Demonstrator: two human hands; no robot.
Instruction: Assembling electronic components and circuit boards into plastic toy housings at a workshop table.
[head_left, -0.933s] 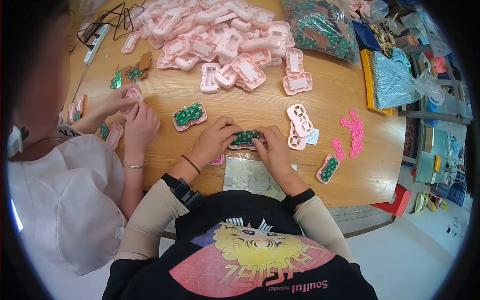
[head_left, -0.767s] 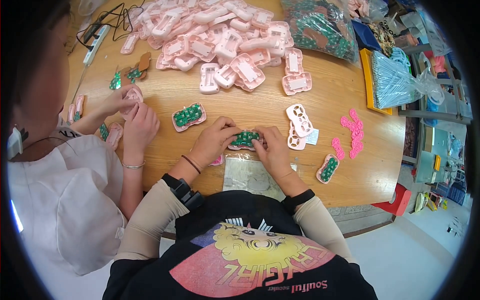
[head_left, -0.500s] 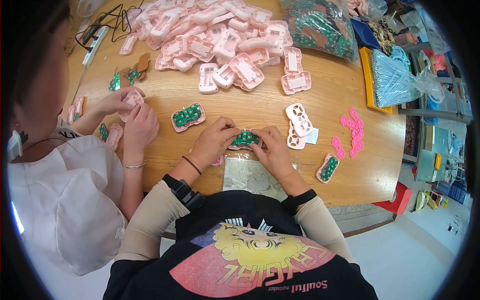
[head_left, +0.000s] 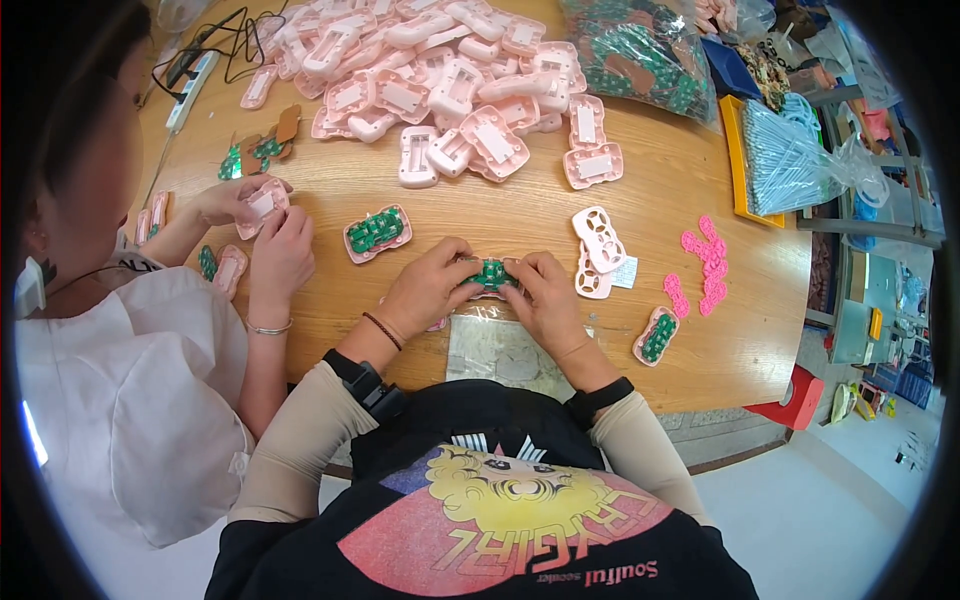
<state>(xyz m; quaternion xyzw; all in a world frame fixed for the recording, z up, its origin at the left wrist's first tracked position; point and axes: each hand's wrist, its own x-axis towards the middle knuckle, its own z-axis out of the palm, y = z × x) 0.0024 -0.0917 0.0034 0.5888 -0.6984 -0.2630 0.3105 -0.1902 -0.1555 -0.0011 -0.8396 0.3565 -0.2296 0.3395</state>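
While lying flat, pink shell point(head_left: 492, 275) long axis left-right | left hand point(head_left: 425, 290), right hand point(head_left: 545, 297): grips closed on it

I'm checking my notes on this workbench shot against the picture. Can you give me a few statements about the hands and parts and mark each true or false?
1. Both the left hand and the right hand grip one pink shell with a green board. True.
2. That shell is lifted high above the wooden table. False: it sits low, at the table surface.
3. A filled pink shell lies on the table to the left of the hands. True.
4. The pile of pink shells lies at the near edge beside the person's body. False: it lies at the far side of the table.
5. A co-worker's hands on the left hold a pink shell. True.
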